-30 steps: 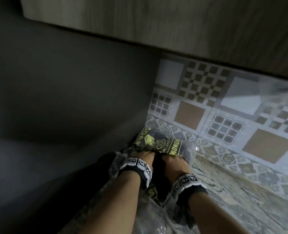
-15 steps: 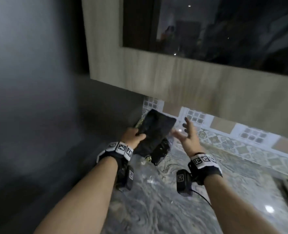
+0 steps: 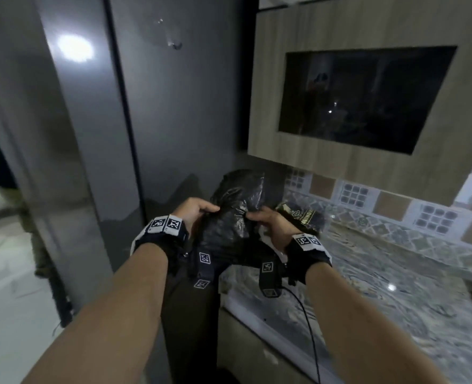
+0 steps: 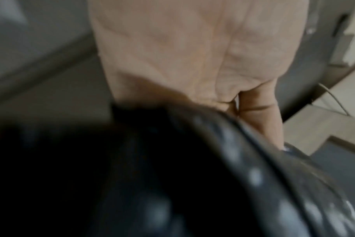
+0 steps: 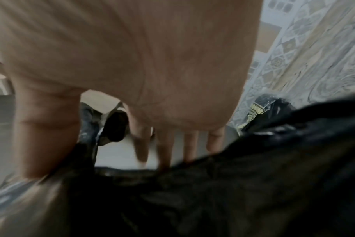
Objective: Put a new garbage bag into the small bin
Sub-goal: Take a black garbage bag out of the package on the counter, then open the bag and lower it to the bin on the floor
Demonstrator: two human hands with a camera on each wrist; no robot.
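Note:
A crumpled black garbage bag [image 3: 236,206] is held up in front of me, above the counter's left end. My left hand [image 3: 198,210] pinches its left side and my right hand [image 3: 262,217] pinches its right side, the two close together. In the left wrist view the bag [image 4: 192,184] fills the lower frame, blurred, under my left hand [image 4: 243,112]. The right wrist view shows the bag [image 5: 233,184] below my right hand [image 5: 172,152], thumb pressed on the plastic. The pack of bags [image 3: 301,217], clear wrap with gold print, lies on the counter by the tiled wall. No bin is in view.
A marbled counter [image 3: 395,286] runs to the right, with a patterned tile backsplash [image 3: 395,206] and a wooden cabinet with a dark glass pane [image 3: 362,98] above. A tall grey fridge [image 3: 104,134] stands at the left. A person's leg [image 3: 35,217] shows on the pale floor at far left.
I pulled one black bag out of the pack in the counter corner, lifted it with my left hand, and now my right hand has taken hold of it too. The view rose and drew back.

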